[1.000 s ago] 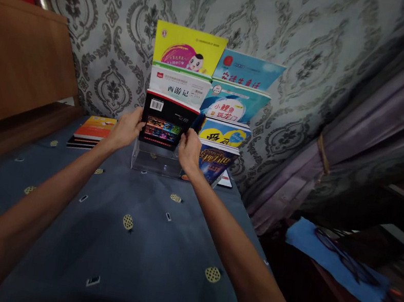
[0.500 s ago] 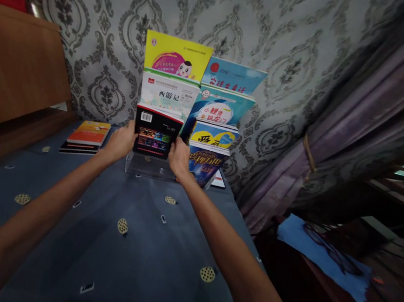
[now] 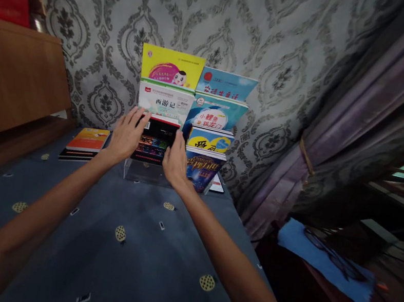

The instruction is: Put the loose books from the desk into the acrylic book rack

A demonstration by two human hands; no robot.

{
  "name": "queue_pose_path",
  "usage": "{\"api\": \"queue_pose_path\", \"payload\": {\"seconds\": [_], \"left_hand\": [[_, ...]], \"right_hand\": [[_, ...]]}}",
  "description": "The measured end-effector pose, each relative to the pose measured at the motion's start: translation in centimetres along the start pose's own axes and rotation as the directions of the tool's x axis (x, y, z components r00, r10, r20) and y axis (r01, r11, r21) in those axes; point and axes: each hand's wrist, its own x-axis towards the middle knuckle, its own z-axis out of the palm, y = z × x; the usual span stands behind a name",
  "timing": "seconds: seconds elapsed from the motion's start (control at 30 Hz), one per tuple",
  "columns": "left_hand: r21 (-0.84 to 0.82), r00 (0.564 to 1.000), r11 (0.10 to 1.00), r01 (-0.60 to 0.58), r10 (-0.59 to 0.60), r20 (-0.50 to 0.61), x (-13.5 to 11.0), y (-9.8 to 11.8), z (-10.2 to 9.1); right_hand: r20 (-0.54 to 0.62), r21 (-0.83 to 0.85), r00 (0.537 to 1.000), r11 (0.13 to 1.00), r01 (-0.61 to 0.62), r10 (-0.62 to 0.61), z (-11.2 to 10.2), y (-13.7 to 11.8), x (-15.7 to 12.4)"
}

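Observation:
A black book with small coloured pictures on its cover stands at the front left of a clear tiered stand. My left hand lies along its left side, fingers stretched over the upper corner. At its right edge is my right hand, fingers extended upward and the thumb against the front. Behind the black book rise a white book and a yellow book. The right column holds a dark blue book, a blue-and-yellow book and two light blue books, partly hidden by those in front.
An orange book lies on darker books at the left of the patterned blue cloth. A wooden cabinet borders the left. A phone-like object sits right of the stand. Glasses rest on a blue cloth at right.
Both hands have loosened from around the black book's sides. The left fingers have moved up and spread over its upper corner; the right fingers have straightened upward along its edge.

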Motion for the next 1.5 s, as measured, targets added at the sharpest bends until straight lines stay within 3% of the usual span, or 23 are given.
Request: {"api": "queue_pose_path", "payload": {"seconds": [0.07,0.17,0.63,0.77,0.93,1.07,1.5], "left_hand": [[0.008,1.0,1.0,-0.004,0.004,0.008,-0.1,-0.2,0.2],[0.006,1.0,1.0,0.016,-0.016,-0.003,-0.1,-0.6,0.7],[-0.119,0.998,0.992,0.03,-0.037,-0.057,-0.5,-1.7,1.9],[-0.233,0.978,0.962,0.141,-0.171,-0.117,-1.7,-2.1,2.9],[-0.279,0.962,0.926,0.252,-0.272,-0.032,-2.1,-2.3,3.6],[-0.255,0.956,0.927,0.274,-0.293,-0.037,-1.6,-2.2,3.5],[-0.195,0.941,0.928,0.318,-0.333,-0.053,-1.2,-2.6,3.8]], "right_hand": [[-0.055,-0.022,0.996,0.997,0.074,-0.075,-0.2,-0.3,0.6],[-0.028,-0.046,0.993,0.993,0.113,-0.114,-0.2,-0.3,1.7],[-0.053,0.057,0.994,0.993,0.101,-0.098,0.3,-0.1,1.7],[-0.053,0.127,0.999,0.992,0.004,0.002,1.3,0.4,0.8],[0.058,0.14,0.986,0.976,-0.164,0.158,2.8,1.4,0.8],[0.12,0.122,0.954,0.95,-0.287,0.273,3.7,1.7,0.8],[0.112,0.055,0.929,0.931,-0.36,0.353,4.3,0.7,-0.2]]}}
